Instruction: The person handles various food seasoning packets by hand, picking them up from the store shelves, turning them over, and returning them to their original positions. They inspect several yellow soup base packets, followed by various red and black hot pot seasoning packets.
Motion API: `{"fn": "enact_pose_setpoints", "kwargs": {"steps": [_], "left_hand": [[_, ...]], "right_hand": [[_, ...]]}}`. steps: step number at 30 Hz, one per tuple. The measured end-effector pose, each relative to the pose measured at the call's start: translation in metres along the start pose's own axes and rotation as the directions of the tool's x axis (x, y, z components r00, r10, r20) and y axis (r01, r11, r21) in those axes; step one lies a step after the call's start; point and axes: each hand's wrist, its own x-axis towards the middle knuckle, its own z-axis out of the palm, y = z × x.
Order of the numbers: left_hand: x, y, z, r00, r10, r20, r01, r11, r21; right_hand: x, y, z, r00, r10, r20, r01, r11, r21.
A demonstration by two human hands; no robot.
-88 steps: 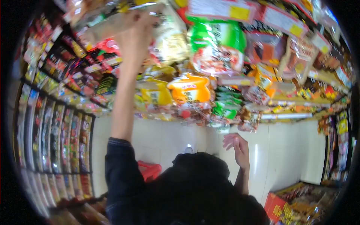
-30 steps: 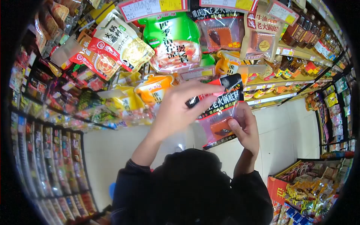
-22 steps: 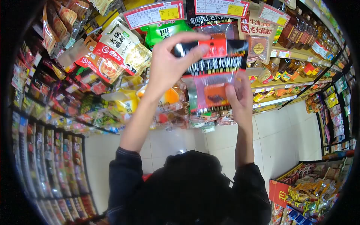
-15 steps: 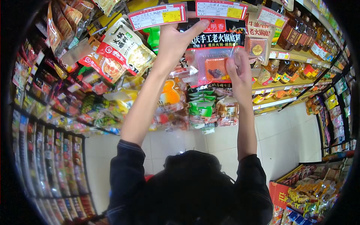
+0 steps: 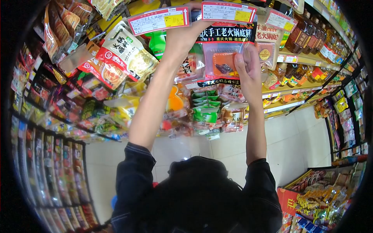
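Note:
A black-and-red packet of hot pot base (image 5: pixel 217 48) hangs at the front of the shelf, a clear window showing its orange block. My right hand (image 5: pixel 250 68) grips its right edge, thumb in front and fingers curled along the side. At the packet's upper left is my left hand (image 5: pixel 184 37), raised to the hanging height. The left fingertips are hidden behind the price tags, so their grip does not show. Two red-edged price tags, the left one (image 5: pixel 158 21) and the right one (image 5: pixel 228 12), stick out over the packet.
White-and-red hot pot dip pouches (image 5: pixel 130 50) hang to the left. A beige packet (image 5: pixel 267 44) hangs at the right, with bottled oils (image 5: pixel 301 35) on the shelves beyond. Small green packets (image 5: pixel 206 114) hang below. A snack bin (image 5: pixel 326 198) stands at lower right on the tiled floor (image 5: pixel 287 143).
My left thumb, which lay across the packet's top, has moved up behind the price tags. The right hand keeps its grip on the packet's edge, and the view has shifted slightly.

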Motion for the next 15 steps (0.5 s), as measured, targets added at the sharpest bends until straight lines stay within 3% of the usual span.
{"fn": "enact_pose_setpoints", "kwargs": {"steps": [2, 5, 9, 10, 11, 12, 15], "left_hand": [[0.008, -0.020, -0.005, 1.000, 0.027, 0.002, -0.027, 0.996, -0.087], [0.013, -0.031, -0.002, 0.996, 0.077, -0.044, -0.079, 0.995, -0.061], [0.012, -0.021, -0.002, 0.994, 0.107, -0.024, -0.099, 0.968, 0.230], [0.013, -0.022, -0.004, 0.991, 0.127, -0.044, -0.106, 0.938, 0.329], [0.013, -0.024, -0.004, 0.988, 0.145, -0.060, -0.107, 0.900, 0.423], [0.009, -0.013, -0.002, 0.984, 0.162, -0.070, -0.081, 0.768, 0.635], [0.007, -0.021, 0.004, 0.902, 0.428, 0.049, -0.267, 0.466, 0.843]], "right_hand": [[0.003, -0.005, 0.001, 1.000, -0.004, 0.009, 0.004, 1.000, 0.020], [0.008, -0.006, -0.003, 0.999, 0.023, 0.042, -0.023, 1.000, -0.017], [0.002, -0.011, 0.007, 0.997, 0.049, -0.066, -0.050, 0.999, -0.013], [-0.001, -0.019, 0.008, 0.995, 0.056, -0.086, -0.068, 0.987, -0.144], [-0.008, -0.032, 0.009, 0.992, 0.065, -0.111, -0.093, 0.957, -0.273], [-0.017, -0.040, 0.007, 0.988, 0.075, -0.137, -0.124, 0.909, -0.399], [-0.059, -0.032, -0.004, 0.933, -0.256, -0.253, 0.038, 0.771, -0.636]]}}
